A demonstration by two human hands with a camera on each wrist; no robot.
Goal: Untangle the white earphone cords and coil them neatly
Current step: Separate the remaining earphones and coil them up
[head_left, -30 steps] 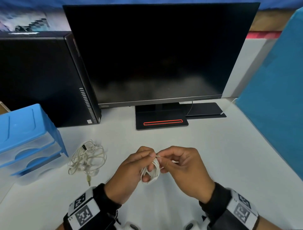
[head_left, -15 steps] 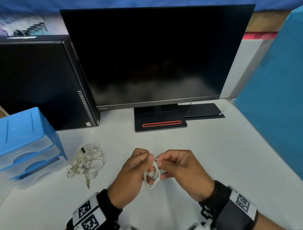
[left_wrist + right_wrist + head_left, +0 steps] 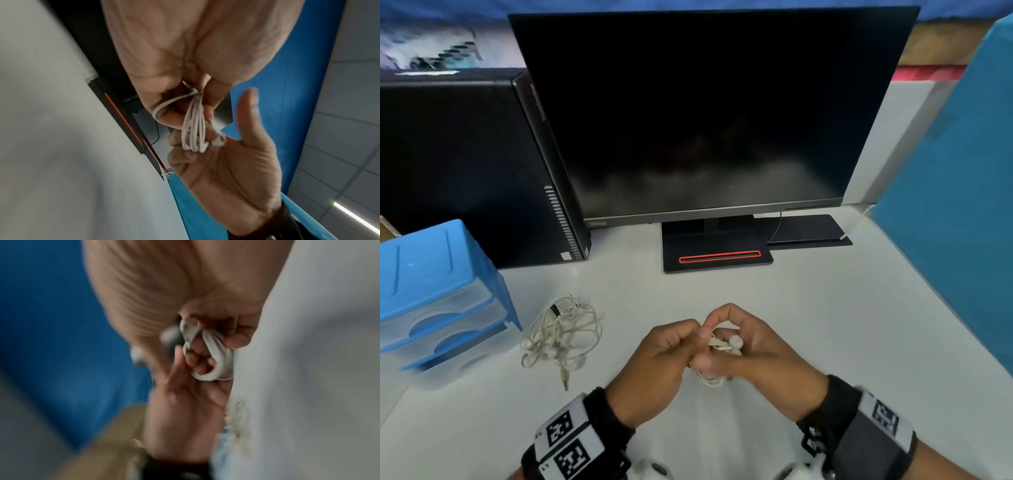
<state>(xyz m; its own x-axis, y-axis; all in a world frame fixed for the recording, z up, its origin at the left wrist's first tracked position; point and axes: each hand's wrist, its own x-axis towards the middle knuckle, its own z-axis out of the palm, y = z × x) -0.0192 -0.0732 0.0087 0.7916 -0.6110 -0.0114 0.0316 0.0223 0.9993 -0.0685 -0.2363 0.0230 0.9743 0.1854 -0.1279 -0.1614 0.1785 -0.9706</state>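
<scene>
A small coil of white earphone cord (image 3: pixel 719 346) hangs between my two hands just above the white table (image 3: pixel 842 325). My left hand (image 3: pixel 693 334) grips the top of the looped strands (image 3: pixel 194 128). My right hand (image 3: pixel 714 325) arches over the coil and pinches the cord, with an earbud (image 3: pixel 736 341) by its fingers. In the left wrist view the earbud (image 3: pixel 219 141) lies against the right hand's curled fingers and its thumb sticks up. The right wrist view is blurred but shows the loops (image 3: pixel 216 360) around fingers. A second, tangled earphone bundle (image 3: pixel 561 335) lies on the table to the left.
A dark monitor (image 3: pixel 705 113) on a black stand base (image 3: pixel 717 257) fills the back. A black computer tower (image 3: pixel 465 164) stands at back left, a blue drawer unit (image 3: pixel 434 291) at the left edge. A blue partition (image 3: pixel 955 205) walls the right side.
My hands have closed in on each other. The right hand has rolled over the coil, hiding more of it, and an earbud now shows by its fingers. The tangled bundle has not moved.
</scene>
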